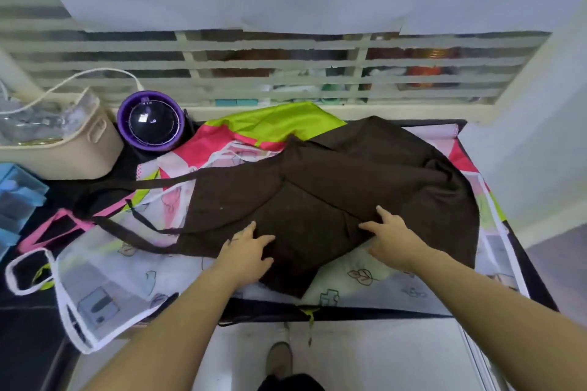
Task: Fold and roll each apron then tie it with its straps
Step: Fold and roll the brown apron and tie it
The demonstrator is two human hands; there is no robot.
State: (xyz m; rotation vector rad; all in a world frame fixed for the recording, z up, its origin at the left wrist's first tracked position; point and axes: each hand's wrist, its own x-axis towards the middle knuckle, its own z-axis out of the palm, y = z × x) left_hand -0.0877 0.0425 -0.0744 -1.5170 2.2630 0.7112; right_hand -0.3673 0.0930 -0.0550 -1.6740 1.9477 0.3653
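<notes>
Dark brown fabric apron (333,168) lies spread on the black table (28,320), over colourful printed aprons (241,136). Bring the fold over squarely, align the edges and smooth out creases before rolling; keep the thin brown straps (165,182) free. The left hand (247,251) presses flat, fingers spread. The right hand (390,238) pinches a folded edge, forearm extended.

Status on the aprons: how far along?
Done: nothing rolled or tied in view. In hand: brown apron part-folded, left hand resting on it, right hand gripping a fold. Left: roll it, tie its straps, then the patterned aprons underneath.
</notes>
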